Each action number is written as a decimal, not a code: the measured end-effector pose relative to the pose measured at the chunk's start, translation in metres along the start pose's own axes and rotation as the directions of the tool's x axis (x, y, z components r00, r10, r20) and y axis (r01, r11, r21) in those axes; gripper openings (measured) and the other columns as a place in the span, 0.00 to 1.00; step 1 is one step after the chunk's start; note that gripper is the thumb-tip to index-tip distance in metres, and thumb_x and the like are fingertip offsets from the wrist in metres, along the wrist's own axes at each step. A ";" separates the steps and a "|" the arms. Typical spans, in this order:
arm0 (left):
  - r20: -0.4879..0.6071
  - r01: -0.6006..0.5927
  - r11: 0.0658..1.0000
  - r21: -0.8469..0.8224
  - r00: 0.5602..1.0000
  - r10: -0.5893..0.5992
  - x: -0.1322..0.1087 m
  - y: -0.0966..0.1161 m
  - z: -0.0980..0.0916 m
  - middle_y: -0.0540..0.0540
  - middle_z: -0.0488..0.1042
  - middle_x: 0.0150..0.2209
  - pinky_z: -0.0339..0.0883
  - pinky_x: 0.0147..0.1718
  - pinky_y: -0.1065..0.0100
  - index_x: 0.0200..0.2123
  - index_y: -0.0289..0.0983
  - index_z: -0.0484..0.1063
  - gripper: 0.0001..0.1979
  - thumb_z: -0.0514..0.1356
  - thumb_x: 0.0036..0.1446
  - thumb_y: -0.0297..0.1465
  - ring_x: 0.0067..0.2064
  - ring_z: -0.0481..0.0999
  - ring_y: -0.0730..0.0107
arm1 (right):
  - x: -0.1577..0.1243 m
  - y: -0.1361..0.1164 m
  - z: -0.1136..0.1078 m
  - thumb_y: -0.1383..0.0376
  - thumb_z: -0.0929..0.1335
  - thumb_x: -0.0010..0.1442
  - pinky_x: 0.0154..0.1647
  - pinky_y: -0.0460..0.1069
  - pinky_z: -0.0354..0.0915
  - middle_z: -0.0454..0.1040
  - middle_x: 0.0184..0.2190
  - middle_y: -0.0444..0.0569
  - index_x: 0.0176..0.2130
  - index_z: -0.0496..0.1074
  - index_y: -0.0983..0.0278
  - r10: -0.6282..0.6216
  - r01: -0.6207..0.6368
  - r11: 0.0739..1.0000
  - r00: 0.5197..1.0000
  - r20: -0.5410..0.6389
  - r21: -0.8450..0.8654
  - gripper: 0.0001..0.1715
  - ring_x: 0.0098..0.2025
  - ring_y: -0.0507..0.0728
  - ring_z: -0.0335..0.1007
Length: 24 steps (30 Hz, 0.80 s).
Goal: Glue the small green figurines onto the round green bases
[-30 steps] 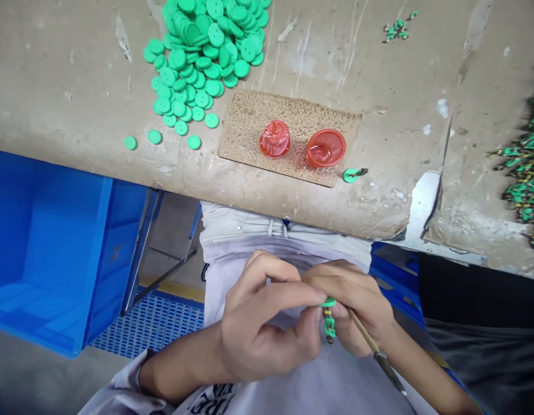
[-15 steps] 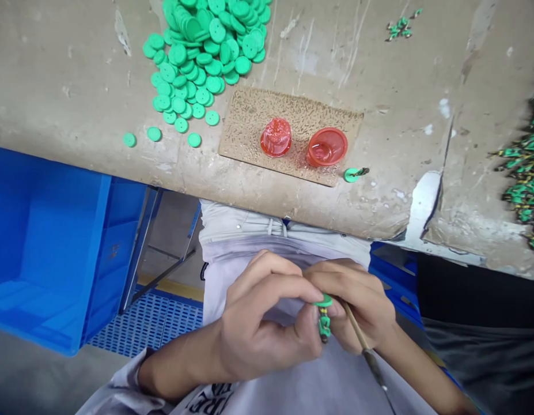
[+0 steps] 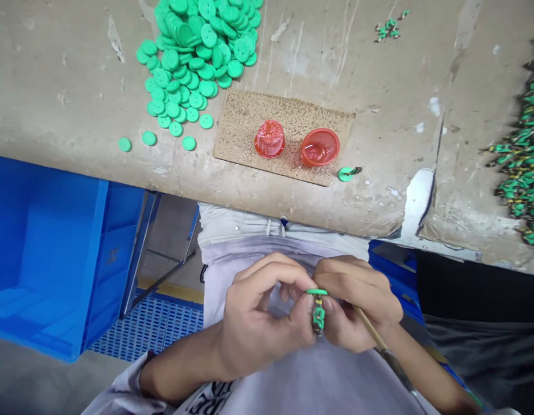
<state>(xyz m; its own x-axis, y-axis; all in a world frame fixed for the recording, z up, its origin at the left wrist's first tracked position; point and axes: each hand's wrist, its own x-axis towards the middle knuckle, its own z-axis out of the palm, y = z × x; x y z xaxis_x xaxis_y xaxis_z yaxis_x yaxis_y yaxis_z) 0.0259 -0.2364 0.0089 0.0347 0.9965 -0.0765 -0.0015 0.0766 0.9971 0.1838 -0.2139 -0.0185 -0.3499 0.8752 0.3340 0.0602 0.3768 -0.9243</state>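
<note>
Between my hands a green button (image 3: 317,291) is pinched, with a green, yellow and black thread-wrapped strand (image 3: 318,317) hanging below it. My left hand (image 3: 258,323) grips the strand and button between thumb and fingers. My right hand (image 3: 357,305) steadies them from the other side and also holds a slim wooden-handled tool (image 3: 370,329), whose tip is hidden in my fingers. On the table, a heap of green four-hole buttons (image 3: 184,63) lies far from both hands. Two red cups (image 3: 319,147) stand on a cork mat (image 3: 245,124).
A wrapped button (image 3: 345,174) lies by the mat on the worn concrete table edge (image 3: 292,210). Wrapped pieces (image 3: 523,155) are heaped at the far right. A blue plastic crate (image 3: 55,259) stands at lower left above a blue floor grate (image 3: 146,328).
The button has shifted slightly left and up between my fingers. My right hand has swung the tool's handle a little, and the view has moved slightly.
</note>
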 end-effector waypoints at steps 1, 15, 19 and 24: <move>0.002 0.003 1.000 -0.003 1.000 -0.003 -0.001 0.000 0.000 0.49 0.73 0.29 0.68 0.29 0.73 0.35 0.36 0.76 0.03 0.67 0.59 0.24 0.30 0.72 0.73 | -0.001 0.001 0.001 0.71 0.64 0.65 0.19 0.48 0.49 0.60 0.21 0.41 0.34 0.70 0.62 0.000 0.000 1.000 1.000 -0.015 0.000 0.08 0.19 0.51 0.53; 0.067 0.046 0.993 -0.104 0.997 -0.040 0.011 -0.006 -0.004 0.47 0.77 0.37 0.72 0.35 0.72 0.47 0.38 0.79 0.13 0.70 0.59 0.25 0.36 0.74 0.72 | 0.005 -0.004 -0.008 0.65 0.66 0.70 0.21 0.44 0.55 0.65 0.21 0.40 0.31 0.69 0.62 0.326 -0.327 0.910 0.944 0.047 0.254 0.13 0.21 0.49 0.56; 0.140 -0.073 0.987 -0.144 0.986 0.093 0.017 -0.014 -0.014 0.43 0.80 0.47 0.77 0.43 0.67 0.55 0.41 0.77 0.23 0.73 0.57 0.24 0.47 0.79 0.65 | 0.013 -0.010 -0.012 0.57 0.67 0.71 0.23 0.43 0.57 0.63 0.20 0.39 0.26 0.67 0.62 0.499 -0.535 0.711 0.841 0.209 0.457 0.22 0.22 0.48 0.55; 0.032 -0.012 0.978 -0.210 0.999 0.019 0.022 -0.008 -0.013 0.46 0.84 0.39 0.81 0.39 0.69 0.44 0.39 0.78 0.16 0.75 0.54 0.26 0.40 0.85 0.67 | 0.012 -0.012 -0.010 0.55 0.67 0.71 0.21 0.44 0.56 0.61 0.20 0.39 0.26 0.67 0.63 0.527 -0.550 0.713 0.829 0.186 0.435 0.23 0.21 0.49 0.54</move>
<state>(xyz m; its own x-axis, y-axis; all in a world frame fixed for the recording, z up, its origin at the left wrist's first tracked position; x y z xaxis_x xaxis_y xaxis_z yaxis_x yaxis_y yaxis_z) 0.0138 -0.2150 -0.0003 0.0663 0.9962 -0.0570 -0.2119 0.0699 0.9748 0.1882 -0.2049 -0.0021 -0.4320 0.8681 -0.2446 -0.1708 -0.3450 -0.9229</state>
